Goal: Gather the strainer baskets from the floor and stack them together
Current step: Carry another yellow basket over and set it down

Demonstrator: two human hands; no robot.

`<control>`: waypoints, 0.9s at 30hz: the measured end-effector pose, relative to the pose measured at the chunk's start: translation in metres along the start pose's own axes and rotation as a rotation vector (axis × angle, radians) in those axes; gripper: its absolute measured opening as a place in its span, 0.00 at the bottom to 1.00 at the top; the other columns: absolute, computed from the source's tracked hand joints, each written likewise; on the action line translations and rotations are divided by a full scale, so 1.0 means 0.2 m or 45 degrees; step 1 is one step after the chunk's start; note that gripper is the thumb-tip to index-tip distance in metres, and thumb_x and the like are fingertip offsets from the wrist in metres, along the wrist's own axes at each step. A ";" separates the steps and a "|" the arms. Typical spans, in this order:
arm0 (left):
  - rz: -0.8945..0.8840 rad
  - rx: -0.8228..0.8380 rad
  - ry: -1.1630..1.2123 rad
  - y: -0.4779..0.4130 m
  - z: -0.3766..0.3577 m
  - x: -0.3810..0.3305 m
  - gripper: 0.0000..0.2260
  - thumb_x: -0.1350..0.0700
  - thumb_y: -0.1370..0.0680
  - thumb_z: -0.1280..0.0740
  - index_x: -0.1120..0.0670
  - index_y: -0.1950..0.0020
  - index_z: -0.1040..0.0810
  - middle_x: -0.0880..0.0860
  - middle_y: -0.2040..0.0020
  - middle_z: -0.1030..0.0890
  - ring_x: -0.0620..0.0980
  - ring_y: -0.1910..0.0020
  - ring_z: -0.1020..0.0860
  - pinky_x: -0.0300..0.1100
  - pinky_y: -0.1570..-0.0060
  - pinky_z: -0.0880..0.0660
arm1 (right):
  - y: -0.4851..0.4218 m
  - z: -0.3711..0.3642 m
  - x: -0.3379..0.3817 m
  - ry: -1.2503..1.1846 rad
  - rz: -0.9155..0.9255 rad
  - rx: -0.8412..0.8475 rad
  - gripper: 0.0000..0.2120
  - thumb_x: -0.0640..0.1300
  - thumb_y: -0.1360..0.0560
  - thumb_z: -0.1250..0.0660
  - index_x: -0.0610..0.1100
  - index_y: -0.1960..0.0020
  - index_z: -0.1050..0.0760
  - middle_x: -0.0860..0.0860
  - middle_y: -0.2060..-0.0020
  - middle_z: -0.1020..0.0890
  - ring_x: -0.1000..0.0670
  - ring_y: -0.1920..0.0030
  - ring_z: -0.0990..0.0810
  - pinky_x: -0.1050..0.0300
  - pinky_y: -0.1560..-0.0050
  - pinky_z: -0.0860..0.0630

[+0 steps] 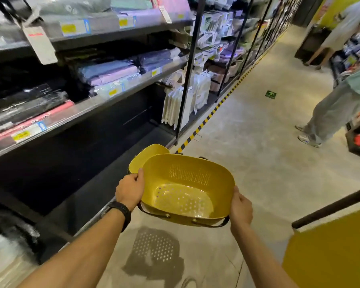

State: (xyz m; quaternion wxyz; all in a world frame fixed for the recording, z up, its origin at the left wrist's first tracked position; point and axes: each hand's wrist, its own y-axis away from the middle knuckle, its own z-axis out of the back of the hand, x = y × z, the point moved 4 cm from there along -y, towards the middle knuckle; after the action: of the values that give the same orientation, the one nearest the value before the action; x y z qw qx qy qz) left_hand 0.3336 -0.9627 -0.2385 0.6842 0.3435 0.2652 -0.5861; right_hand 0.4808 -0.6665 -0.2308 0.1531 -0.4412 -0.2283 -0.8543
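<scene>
I hold a yellow strainer basket (187, 183) with a perforated bottom and side above the floor, tilted toward me, dark handles hanging under its near rim. My left hand (130, 189) grips its left rim and my right hand (240, 207) grips its right rim. A second yellow basket (142, 157) shows behind the first one's left end, close to my left hand; whether my left hand also holds it I cannot tell. The held basket casts a dotted shadow on the floor below.
Dark store shelves (87, 109) with packaged textiles run along the left. A yellow-black striped line (206, 121) edges the concrete aisle. A person (330, 113) stands at right; another further back. A yellow panel with a dark bar (328, 252) is at lower right.
</scene>
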 end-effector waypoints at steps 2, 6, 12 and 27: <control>0.049 -0.046 -0.013 -0.07 -0.06 -0.07 0.26 0.41 0.17 0.46 0.52 0.72 0.34 0.52 0.72 0.30 0.54 0.69 0.31 0.46 0.67 0.38 | -0.18 -0.04 0.08 0.037 0.044 0.054 0.20 0.60 0.18 0.46 0.50 0.56 0.22 0.46 0.58 0.20 0.41 0.55 0.23 0.50 0.52 0.29; 0.168 -0.151 0.035 -0.18 -0.12 -0.14 0.27 0.39 0.17 0.46 0.53 0.70 0.31 0.53 0.70 0.26 0.55 0.68 0.29 0.45 0.67 0.37 | -0.45 -0.15 0.26 0.101 0.142 0.169 0.23 0.60 0.18 0.46 0.46 0.57 0.21 0.43 0.58 0.18 0.39 0.54 0.22 0.50 0.54 0.29; 0.335 -0.328 0.107 -0.35 -0.14 -0.12 0.29 0.40 0.17 0.47 0.62 0.62 0.24 0.57 0.65 0.21 0.57 0.63 0.24 0.48 0.62 0.32 | -0.71 -0.48 0.52 0.166 0.282 0.401 0.25 0.58 0.17 0.47 0.44 0.63 0.24 0.44 0.64 0.20 0.42 0.59 0.22 0.47 0.56 0.27; 0.650 -0.567 0.252 -1.03 -0.25 -0.07 0.28 0.37 0.18 0.49 0.54 0.61 0.21 0.54 0.61 0.19 0.54 0.59 0.21 0.48 0.57 0.28 | -1.24 -1.35 1.06 0.314 0.381 0.771 0.26 0.58 0.17 0.47 0.40 0.47 0.19 0.40 0.52 0.17 0.39 0.49 0.19 0.38 0.43 0.23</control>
State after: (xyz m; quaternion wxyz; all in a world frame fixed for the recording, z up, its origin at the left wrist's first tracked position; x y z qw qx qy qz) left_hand 0.1312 -0.9310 -0.2927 0.8378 0.2963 0.3571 -0.2877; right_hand 0.0617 -0.6109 -0.2557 0.4267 -0.2980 -0.3835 -0.7629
